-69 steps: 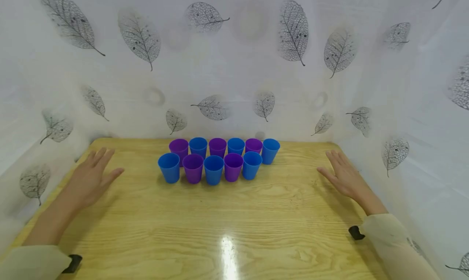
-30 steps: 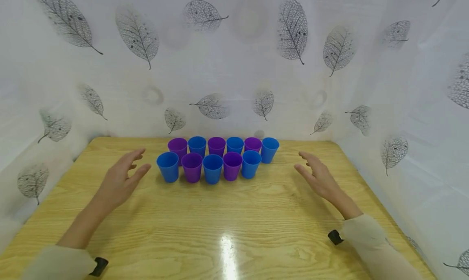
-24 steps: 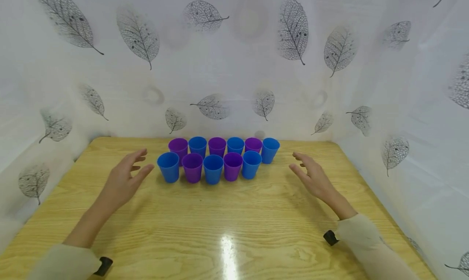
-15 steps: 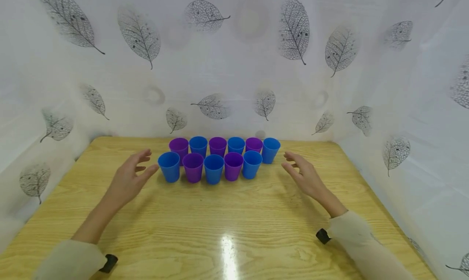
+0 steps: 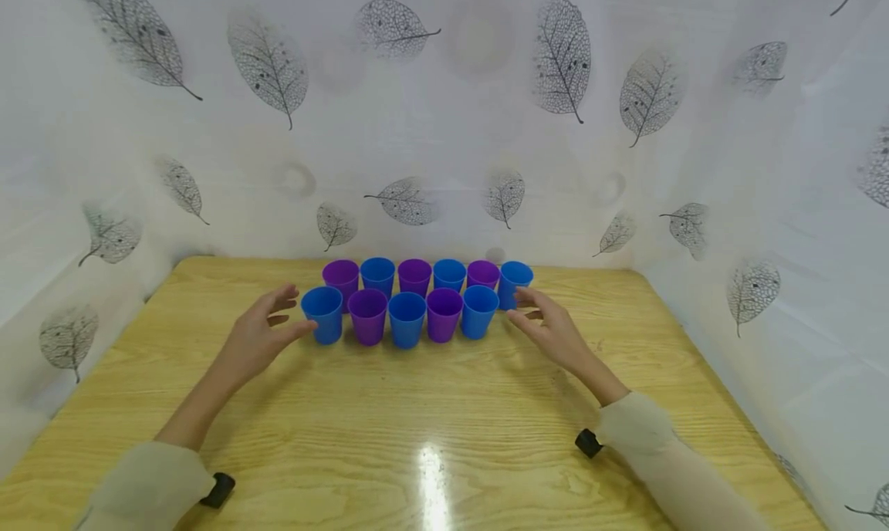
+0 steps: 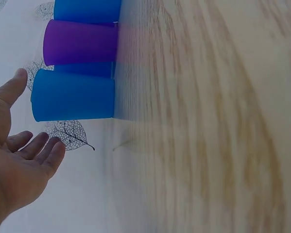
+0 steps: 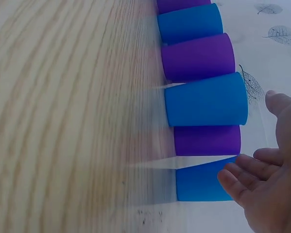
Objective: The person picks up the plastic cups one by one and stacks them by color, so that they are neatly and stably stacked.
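Several blue and purple plastic cups stand upright in two rows, colours alternating, mouths up. At the left end of the front row is a blue cup [image 5: 325, 324]; my left hand [image 5: 258, 338] is right beside it, thumb tip overlapping its side in the head view. The left wrist view shows that hand [image 6: 24, 160] with relaxed fingers, holding nothing. My right hand [image 5: 552, 332] is at the right end, nearest the back-row blue cup [image 5: 514, 280] and the front-row blue cup [image 5: 478, 315]. In the right wrist view its loosely bent fingers [image 7: 235, 182] overlap the back-row cup, with nothing gripped.
Purple cups [image 5: 368, 319] and other blue cups [image 5: 406, 322] fill the rows between the hands. The wooden table [image 5: 389, 431] ends at a white curtain [image 5: 444, 114] printed with leaves, which also encloses both sides. Black wrist cameras [image 5: 588, 443] sit at the sleeves.
Both hands have moved inward from the table's sides to the two ends of the cup rows, and their fingers have bent a little. The cups have stayed in place.
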The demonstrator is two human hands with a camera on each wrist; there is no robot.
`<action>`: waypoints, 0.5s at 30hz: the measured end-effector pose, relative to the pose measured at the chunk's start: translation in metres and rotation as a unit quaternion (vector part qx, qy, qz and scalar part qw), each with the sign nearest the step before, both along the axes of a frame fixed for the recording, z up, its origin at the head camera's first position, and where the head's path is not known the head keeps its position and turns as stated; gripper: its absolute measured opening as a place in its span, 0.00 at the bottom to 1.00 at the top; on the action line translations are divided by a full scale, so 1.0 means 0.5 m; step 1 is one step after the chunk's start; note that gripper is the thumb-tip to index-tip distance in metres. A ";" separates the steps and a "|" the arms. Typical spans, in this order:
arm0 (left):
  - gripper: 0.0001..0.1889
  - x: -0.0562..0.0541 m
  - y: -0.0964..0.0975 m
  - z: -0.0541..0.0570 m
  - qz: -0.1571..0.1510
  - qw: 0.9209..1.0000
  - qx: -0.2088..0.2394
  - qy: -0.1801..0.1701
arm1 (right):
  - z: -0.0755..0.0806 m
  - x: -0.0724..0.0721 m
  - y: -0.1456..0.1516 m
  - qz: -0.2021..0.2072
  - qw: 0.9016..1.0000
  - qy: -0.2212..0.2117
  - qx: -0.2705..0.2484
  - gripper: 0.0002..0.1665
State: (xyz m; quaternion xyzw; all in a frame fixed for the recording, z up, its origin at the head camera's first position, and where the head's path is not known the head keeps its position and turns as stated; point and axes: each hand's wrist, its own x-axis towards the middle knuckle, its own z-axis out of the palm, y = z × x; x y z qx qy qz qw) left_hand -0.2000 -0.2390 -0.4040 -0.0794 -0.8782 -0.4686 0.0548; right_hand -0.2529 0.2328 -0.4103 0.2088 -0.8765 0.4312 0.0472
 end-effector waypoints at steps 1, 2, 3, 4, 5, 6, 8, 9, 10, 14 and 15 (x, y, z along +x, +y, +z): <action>0.45 -0.001 0.001 0.000 0.000 1.000 0.003 -0.002 | -0.002 -0.002 -0.004 0.000 1.000 0.000 -0.003 0.34; 0.45 -0.003 0.001 -0.001 -0.001 1.000 0.005 -0.002 | -0.003 -0.003 -0.009 -0.002 1.000 -0.002 -0.008 0.35; 0.45 -0.004 0.003 -0.001 -0.002 1.000 0.008 -0.003 | -0.005 -0.004 -0.013 -0.003 1.000 -0.002 -0.012 0.35; 0.44 -0.006 0.004 -0.002 -0.002 1.000 0.010 -0.005 | -0.007 -0.005 -0.017 -0.006 1.000 -0.004 -0.016 0.35; 0.44 -0.007 0.004 -0.002 -0.003 1.000 0.012 -0.007 | -0.009 -0.006 -0.021 -0.008 1.000 -0.007 -0.018 0.35; 0.44 -0.008 0.005 -0.003 -0.003 1.000 0.013 -0.009 | -0.011 -0.008 -0.025 -0.009 1.000 -0.009 -0.019 0.35; 0.44 -0.010 0.006 -0.004 -0.003 1.000 0.014 -0.016 | -0.014 -0.010 -0.032 -0.010 1.000 -0.015 -0.023 0.36; 0.45 -0.010 0.007 -0.005 -0.003 1.000 0.014 -0.020 | -0.015 -0.011 -0.035 -0.008 1.000 -0.018 -0.024 0.37; 0.45 -0.011 0.007 -0.006 -0.004 1.000 0.016 -0.023 | -0.016 -0.012 -0.038 -0.005 0.999 -0.020 -0.025 0.37; 0.48 -0.014 0.008 -0.009 -0.010 0.999 0.021 -0.037 | -0.019 -0.016 -0.050 0.005 0.999 -0.016 -0.034 0.38; 0.48 -0.015 0.009 -0.010 -0.012 0.999 0.022 -0.038 | -0.019 -0.016 -0.053 0.006 0.999 -0.014 -0.035 0.38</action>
